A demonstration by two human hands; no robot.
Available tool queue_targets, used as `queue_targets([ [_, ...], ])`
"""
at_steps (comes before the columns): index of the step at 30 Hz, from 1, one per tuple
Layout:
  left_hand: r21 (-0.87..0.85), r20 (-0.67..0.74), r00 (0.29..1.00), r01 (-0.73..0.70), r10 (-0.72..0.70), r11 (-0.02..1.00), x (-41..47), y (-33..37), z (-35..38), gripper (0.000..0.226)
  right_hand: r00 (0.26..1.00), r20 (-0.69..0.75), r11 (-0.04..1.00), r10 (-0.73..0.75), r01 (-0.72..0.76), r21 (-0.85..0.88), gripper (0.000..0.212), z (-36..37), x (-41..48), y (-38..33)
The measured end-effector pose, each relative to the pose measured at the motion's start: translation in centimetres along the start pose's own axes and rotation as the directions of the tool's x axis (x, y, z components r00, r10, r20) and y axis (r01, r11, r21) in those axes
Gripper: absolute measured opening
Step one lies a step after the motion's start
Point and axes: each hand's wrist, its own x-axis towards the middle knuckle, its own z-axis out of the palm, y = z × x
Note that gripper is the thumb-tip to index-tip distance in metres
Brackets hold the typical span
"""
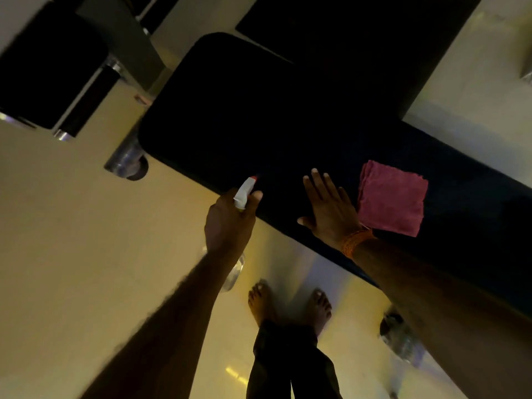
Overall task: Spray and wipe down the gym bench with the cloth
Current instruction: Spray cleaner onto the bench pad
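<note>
Here the gym bench (259, 116), a long dark padded counter, runs diagonally across the view, and everything else is placed by it. The left hand (230, 223) is at the bench's near edge, closed around the neck of a spray bottle (244, 194); its fingers (256, 195) wrap the white trigger head, with one fingertip lying across the front of it. The bottle's red nozzle tip points toward the bench pad, just over that near edge, and the clear body of the bottle hangs below the hand, over the floor beside the bench. The right hand (328, 205) lies flat on the bench top, palm down, with its fingers (315, 180) spread slightly and pointing across the pad, pinching nothing; an orange band (355, 240) circles its wrist. The cloth (393, 198), a folded dark red square, lies on the bench top just beside the right hand, on the side away from the spray bottle, with its edge very close to the back of that hand; whether the two touch cannot be told. The person's bare feet (290, 303) stand on the pale glossy floor (86, 240) on the near side of the bench. A metal bench foot (128, 161) shows under the bench's rounded end, and dark equipment stands beyond that end, too dim to make out.
</note>
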Motion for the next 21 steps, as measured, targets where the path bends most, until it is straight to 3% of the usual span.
queue_targets([
  [7,0.051,0.033,0.983,0.178,-0.180,0.983,-3.8,-2.3,0.0,0.041,0.999,-0.047,1.000,0.017,-0.016,0.016,0.089,1.6,-1.4,-0.2],
  [11,0.005,0.151,0.981,0.122,-0.121,0.993,-5.7,-2.6,0.8,0.043,0.997,-0.073,0.999,0.027,-0.024,0.043,0.088,2.2,-1.9,-0.4],
  [15,0.049,0.116,0.986,0.111,-0.116,0.993,-6.4,-1.5,2.2,0.047,0.997,-0.068,0.999,0.043,-0.041,0.032,0.091,2.2,-3.0,0.1],
  [18,-0.020,0.170,0.985,0.029,-0.025,0.999,-5.7,0.6,3.3,0.050,0.996,-0.066,0.998,0.062,-0.061,0.010,0.092,2.3,-3.7,1.3],
  [21,-0.012,0.126,0.992,-0.027,0.029,1.000,-4.1,2.2,4.3,0.046,0.993,-0.087,0.997,0.073,-0.070,0.044,0.093,2.1,-3.6,2.0],
])
